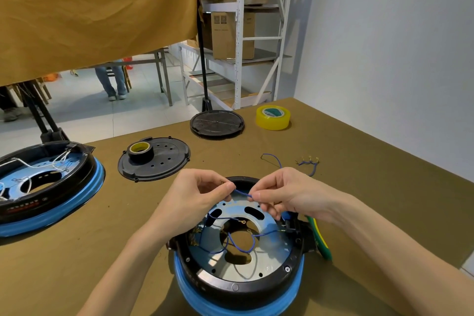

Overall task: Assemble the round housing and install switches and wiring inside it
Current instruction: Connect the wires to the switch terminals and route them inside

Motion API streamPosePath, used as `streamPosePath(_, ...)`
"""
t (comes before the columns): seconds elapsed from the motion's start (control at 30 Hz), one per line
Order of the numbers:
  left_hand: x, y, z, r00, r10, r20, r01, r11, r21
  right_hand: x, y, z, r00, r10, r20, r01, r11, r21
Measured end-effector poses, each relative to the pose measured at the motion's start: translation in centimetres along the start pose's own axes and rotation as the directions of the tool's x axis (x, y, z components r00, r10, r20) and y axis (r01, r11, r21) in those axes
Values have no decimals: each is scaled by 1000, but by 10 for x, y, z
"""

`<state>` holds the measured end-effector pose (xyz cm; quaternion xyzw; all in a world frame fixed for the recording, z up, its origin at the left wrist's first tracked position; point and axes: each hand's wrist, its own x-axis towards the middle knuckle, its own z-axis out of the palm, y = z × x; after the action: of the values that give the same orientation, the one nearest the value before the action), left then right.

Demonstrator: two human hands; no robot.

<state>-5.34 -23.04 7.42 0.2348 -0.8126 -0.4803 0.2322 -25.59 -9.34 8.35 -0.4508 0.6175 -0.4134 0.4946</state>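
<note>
A round black housing with a blue rim (238,287) stands at the table's near edge, its metal plate (266,261) facing up with several blue wires looped across it. Above its far side, my left hand (197,200) and my right hand (284,195) each pinch one end of a short blue wire (243,193) stretched between them. A green-yellow cable (320,238) leaves the housing on the right.
A second blue-rimmed housing (48,187) with white wires sits at the left. Two black round covers (166,161) (216,124) lie beyond, one carrying a black tape roll (140,152). A yellow tape roll (273,117) and loose blue wires (309,165) lie at the right.
</note>
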Motion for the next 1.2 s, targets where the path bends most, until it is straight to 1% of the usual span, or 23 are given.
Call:
streamPosePath(0.07,0,0,-1,999,-27,19,27,1000,5,-1,-2,-3,999,-6,-34,4,999,-44)
streamPosePath(0.13,0,1,-3,998,-47,47,46,999,12,-2,-3,-5,1000,-18,-21,17,997,-74)
streamPosePath(0.23,0,2,-4,993,-86,83,86,996,2,-2,-4,-6,999,-31,-8,30,997,-69)
streamPosePath(0.3,-1,3,-5,990,-110,90,113,993,-24,-2,-3,-6,1000,-30,4,30,999,-37)
streamPosePath(0.43,-1,6,-7,973,-184,136,200,972,-122,-1,-3,-5,998,-22,57,16,994,107)
streamPosePath(0.5,0,6,-7,957,-234,172,262,950,-168,-2,-2,-4,999,-20,42,15,994,110)
streamPosePath(0.6,-1,3,-9,937,-279,208,318,929,-187,-4,-2,-3,998,-49,26,48,998,29)
streamPosePath(0.7,-1,0,-7,937,-304,172,329,933,-143,-3,0,2,993,-101,57,105,992,-76)
streamPosePath(0.8,-1,-2,-7,935,-315,165,337,933,-129,-1,5,10,983,-185,20,185,965,-185)
streamPosePath(0.9,0,-2,-10,923,-334,192,366,916,-162,-2,8,11,974,-226,-9,223,967,-124)
streamPosePath(0.97,1,-2,-9,926,-337,169,366,910,-194,-1,7,9,969,-245,-34,240,963,-124)
streamPosePath(1.0,1,-2,-8,930,-336,147,361,912,-194,-1,6,10,966,-254,-48,243,956,-163)
streamPosePath(1.07,2,-3,-5,934,-329,140,352,915,-198,1,5,16,958,-278,-74,244,921,-304)
streamPosePath(1.13,1,-1,-4,930,-314,191,349,919,-186,4,6,27,942,-325,-89,264,876,-405)
streamPosePath(1.2,0,0,-7,928,-303,218,333,936,-117,9,9,37,914,-391,-112,298,831,-470)
